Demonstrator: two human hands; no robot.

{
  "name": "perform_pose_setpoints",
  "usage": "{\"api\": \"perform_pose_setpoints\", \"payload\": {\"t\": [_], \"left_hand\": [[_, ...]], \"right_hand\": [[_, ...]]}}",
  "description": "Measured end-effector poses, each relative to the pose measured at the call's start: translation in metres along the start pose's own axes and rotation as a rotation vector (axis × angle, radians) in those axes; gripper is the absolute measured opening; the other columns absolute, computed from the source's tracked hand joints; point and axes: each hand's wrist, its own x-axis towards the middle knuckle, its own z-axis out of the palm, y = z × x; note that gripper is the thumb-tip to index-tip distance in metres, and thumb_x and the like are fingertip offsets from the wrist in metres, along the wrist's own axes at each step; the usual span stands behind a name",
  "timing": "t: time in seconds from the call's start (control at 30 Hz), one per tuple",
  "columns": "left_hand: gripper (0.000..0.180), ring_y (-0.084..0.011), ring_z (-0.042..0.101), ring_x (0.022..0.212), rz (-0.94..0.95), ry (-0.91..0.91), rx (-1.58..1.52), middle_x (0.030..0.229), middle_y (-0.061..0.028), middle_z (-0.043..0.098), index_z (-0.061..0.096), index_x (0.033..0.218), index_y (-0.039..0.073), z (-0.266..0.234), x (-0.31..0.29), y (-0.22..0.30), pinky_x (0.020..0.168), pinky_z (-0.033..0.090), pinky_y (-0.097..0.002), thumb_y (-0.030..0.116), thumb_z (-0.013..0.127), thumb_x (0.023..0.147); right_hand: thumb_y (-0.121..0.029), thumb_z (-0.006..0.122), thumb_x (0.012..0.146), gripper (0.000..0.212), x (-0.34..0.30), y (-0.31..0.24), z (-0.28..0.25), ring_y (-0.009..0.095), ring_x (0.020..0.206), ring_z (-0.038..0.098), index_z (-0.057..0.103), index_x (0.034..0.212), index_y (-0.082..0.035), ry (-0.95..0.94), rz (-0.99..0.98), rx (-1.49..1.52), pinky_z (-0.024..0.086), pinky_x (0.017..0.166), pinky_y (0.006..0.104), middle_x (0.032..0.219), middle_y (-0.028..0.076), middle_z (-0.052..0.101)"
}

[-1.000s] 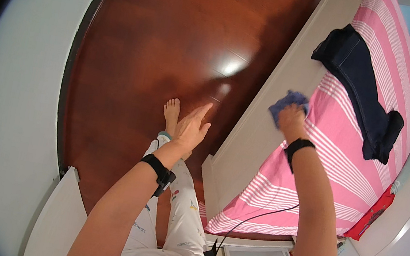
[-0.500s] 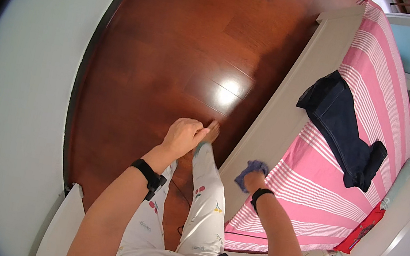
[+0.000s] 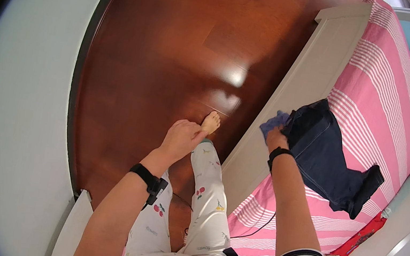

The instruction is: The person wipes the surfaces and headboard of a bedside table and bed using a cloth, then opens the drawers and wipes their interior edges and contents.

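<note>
Right-hand grip (image 3: 276, 139) holds a crumpled blue fabric cloth (image 3: 273, 121), seemingly bunched to fit the palm, at one o'clock, over a long cream bed board (image 3: 312, 70); left hand (image 3: 181, 138) curls, contents unclear.

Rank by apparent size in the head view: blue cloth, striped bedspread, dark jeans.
Largest to smallest:
1. striped bedspread
2. dark jeans
3. blue cloth, bunched up and partly covered by the right hand, so only its visible part is ranked
</note>
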Motion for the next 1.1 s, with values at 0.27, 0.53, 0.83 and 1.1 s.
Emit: {"api": "perform_pose_setpoints", "payload": {"t": [0.27,0.53,0.83,1.1], "left_hand": [[0.026,-0.0332,0.056,0.068,0.09,0.083,-0.012,0.068,-0.0153,0.06,0.062,0.069,0.0,-0.011,0.098,0.022,0.074,0.044,-0.042,0.021,0.06,0.085],[0.025,-0.0305,0.055,0.068,0.12,-0.068,-0.007,0.069,-0.014,0.061,0.063,0.069,-0.001,0.001,0.136,-0.007,0.071,0.043,-0.0406,0.019,0.062,0.085],[0.026,-0.0319,0.058,0.076,0.105,-0.166,-0.052,0.076,-0.0132,0.063,0.062,0.072,0.002,0.041,0.135,-0.033,0.086,0.044,-0.042,0.023,0.059,0.086],[0.017,-0.0328,0.059,0.079,0.031,-0.103,-0.081,0.079,-0.016,0.063,0.065,0.096,0.005,0.038,0.177,-0.042,0.077,0.046,-0.041,0.017,0.058,0.086]], "right_hand": [[-0.022,0.055,0.089,0.043,0.034,0.111,-0.044,0.033,0.135,0.028,0.053,0.13,-0.01,0.103,0.346,0.451,0.027,0.106,0.0447,0.145,0.01,0.036],[-0.02,0.054,0.09,0.051,0.046,0.068,-0.072,0.036,0.137,0.022,0.043,0.138,-0.011,0.004,0.339,0.329,0.023,0.108,0.0463,0.148,0.011,0.032],[-0.025,0.041,0.096,0.042,0.037,-0.136,0.045,0.031,0.14,0.017,0.048,0.136,-0.015,-0.231,-0.217,0.342,0.025,0.108,0.043,0.15,0.005,0.027],[-0.027,0.044,0.095,0.048,0.107,-0.004,0.005,0.029,0.14,0.02,0.039,0.14,-0.012,-0.106,0.11,0.129,0.023,0.108,0.0438,0.151,0.006,0.027]]}}
